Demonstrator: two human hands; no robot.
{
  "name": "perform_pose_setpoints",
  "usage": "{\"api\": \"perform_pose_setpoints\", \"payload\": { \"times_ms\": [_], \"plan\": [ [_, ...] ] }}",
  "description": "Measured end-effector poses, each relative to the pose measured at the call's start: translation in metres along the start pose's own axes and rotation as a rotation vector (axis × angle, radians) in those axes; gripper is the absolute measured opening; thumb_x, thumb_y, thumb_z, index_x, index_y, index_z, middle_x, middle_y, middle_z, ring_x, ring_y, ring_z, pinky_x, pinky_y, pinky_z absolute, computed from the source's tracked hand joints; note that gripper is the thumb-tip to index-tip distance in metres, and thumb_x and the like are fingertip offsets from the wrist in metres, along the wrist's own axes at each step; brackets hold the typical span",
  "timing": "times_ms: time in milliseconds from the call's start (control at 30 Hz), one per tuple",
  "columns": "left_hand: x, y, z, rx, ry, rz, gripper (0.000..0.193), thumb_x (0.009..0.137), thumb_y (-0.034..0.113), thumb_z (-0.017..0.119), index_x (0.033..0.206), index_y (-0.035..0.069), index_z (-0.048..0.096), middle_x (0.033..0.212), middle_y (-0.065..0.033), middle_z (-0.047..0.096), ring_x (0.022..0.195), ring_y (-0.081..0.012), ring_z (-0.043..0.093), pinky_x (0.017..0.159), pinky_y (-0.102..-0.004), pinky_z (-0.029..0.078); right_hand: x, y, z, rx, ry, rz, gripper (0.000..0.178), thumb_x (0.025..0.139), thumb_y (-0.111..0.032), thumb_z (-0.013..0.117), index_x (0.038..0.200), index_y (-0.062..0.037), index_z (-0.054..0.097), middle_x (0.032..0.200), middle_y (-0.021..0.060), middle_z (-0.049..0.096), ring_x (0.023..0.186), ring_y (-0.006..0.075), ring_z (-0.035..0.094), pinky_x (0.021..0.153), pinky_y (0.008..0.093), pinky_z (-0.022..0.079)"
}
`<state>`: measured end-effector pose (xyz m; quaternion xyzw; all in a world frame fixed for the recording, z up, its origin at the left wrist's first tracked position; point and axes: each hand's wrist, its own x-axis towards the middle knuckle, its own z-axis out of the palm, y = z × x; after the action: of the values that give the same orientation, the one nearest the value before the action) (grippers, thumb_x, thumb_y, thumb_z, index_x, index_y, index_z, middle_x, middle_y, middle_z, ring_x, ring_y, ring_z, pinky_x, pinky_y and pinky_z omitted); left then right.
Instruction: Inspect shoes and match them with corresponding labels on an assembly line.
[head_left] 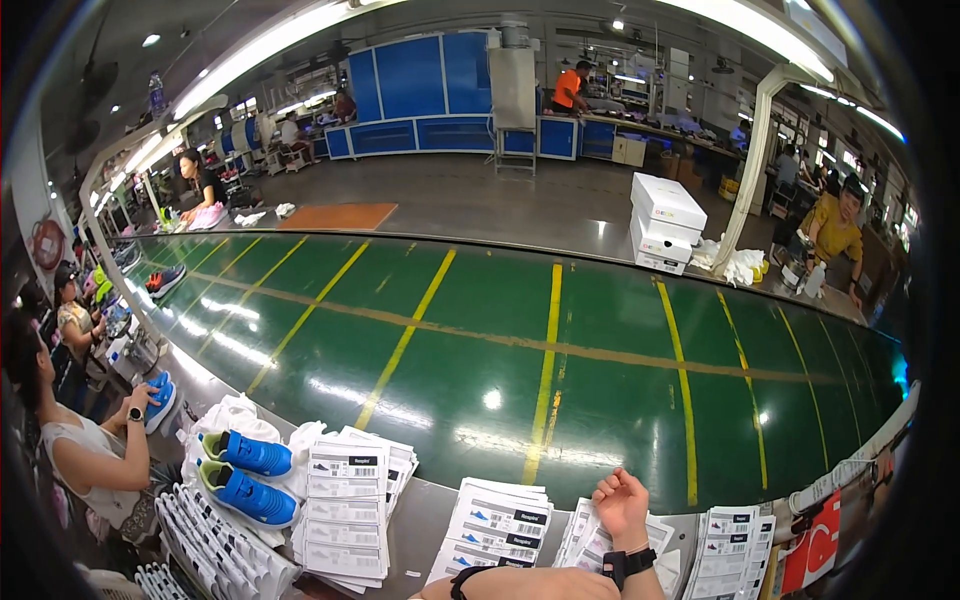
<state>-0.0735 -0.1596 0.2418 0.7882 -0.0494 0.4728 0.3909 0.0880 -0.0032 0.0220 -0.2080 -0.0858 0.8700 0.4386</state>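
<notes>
My right hand point(622, 500) is raised over a stack of printed sheets point(580, 537). Its fingers are loosely bent and slightly apart, with nothing seen in them; a black watch point(628, 566) circles the wrist. Along the lower edge lies my left forearm point(540, 584) with a black band point(464, 578) on it; the fingers of that hand do not show. Just beyond this arm is another pile of printed sheets point(497, 520) with small blue shoe pictures. Farther left, a taller pile point(345, 507) stands near a pair of blue sneakers point(247, 472) on white cloth.
A green conveyor belt point(470, 345) with yellow stripes runs across in front. White boxes point(668, 210) are stacked beyond it. Folded papers point(222, 535) stand at lower left, more sheets point(722, 545) at right. On the left, a co-worker point(95, 450) holds a blue shoe point(160, 400).
</notes>
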Motion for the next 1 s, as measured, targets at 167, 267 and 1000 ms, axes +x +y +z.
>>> {"api": "perform_pose_setpoints", "payload": {
  "times_ms": [167,267,1000],
  "plan": [
    [-0.005,-0.002,-0.004,-0.100,0.089,-0.027,0.013,0.092,0.011,0.064,0.090,-0.001,0.068,0.081,-0.0129,0.065,0.073,-0.0323,0.062,0.068,-0.0419,0.050,0.000,-0.001,0.002,-0.011,0.000,-0.001,0.011,0.092,-0.016,0.055,0.091,-0.0071,0.062,0.070,0.0022,0.054,0.066,0.0168,0.049,0.064,0.0334,0.042],
    [-0.005,-0.001,-0.011,-0.078,0.067,-0.014,0.017,0.092,0.013,0.063,0.087,-0.002,0.069,0.080,-0.0133,0.065,0.072,-0.0322,0.062,0.067,-0.0413,0.049,0.000,-0.002,0.003,-0.026,0.004,-0.005,0.011,0.094,-0.017,0.054,0.092,-0.0077,0.060,0.072,0.0009,0.053,0.065,0.0146,0.048,0.064,0.0323,0.044],
    [-0.006,-0.002,-0.023,-0.205,-0.112,0.047,0.024,0.096,0.013,0.055,0.092,-0.005,0.069,0.084,-0.0158,0.065,0.078,-0.0331,0.062,0.072,-0.0437,0.049,0.000,0.000,0.003,-0.020,0.014,-0.022,0.011,0.093,-0.016,0.055,0.091,-0.0074,0.061,0.071,0.0015,0.053,0.065,0.0159,0.049,0.064,0.0333,0.044]
  ]
}}
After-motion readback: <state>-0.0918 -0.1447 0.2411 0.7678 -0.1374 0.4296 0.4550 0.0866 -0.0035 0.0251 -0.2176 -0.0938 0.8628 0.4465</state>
